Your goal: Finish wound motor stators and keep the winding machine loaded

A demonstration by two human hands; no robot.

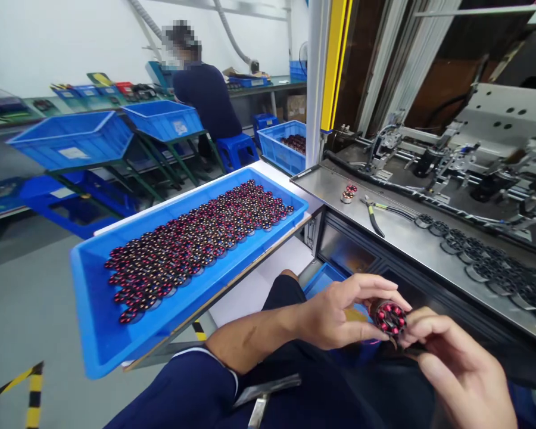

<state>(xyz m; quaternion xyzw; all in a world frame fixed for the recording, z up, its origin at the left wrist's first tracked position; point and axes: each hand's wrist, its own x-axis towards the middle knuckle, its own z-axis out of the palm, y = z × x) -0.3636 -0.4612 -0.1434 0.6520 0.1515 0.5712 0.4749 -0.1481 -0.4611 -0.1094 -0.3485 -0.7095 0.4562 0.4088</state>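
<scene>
Here we are, my two hands close together over my lap, with the round red-coiled part between them on the near right! My left hand has it gripped, fingers over the top and thumb beneath, while my right hand brings its fingertips to the part's right edge (whether they pinch it, I can't tell). Over to the left, the big blue tray carries crowded rows of similar coiled parts. On the right, the metal worktop holds pliers, open-handled, and a line of black rings. Far off, a co-worker sits on a blue stool, back turned!
</scene>
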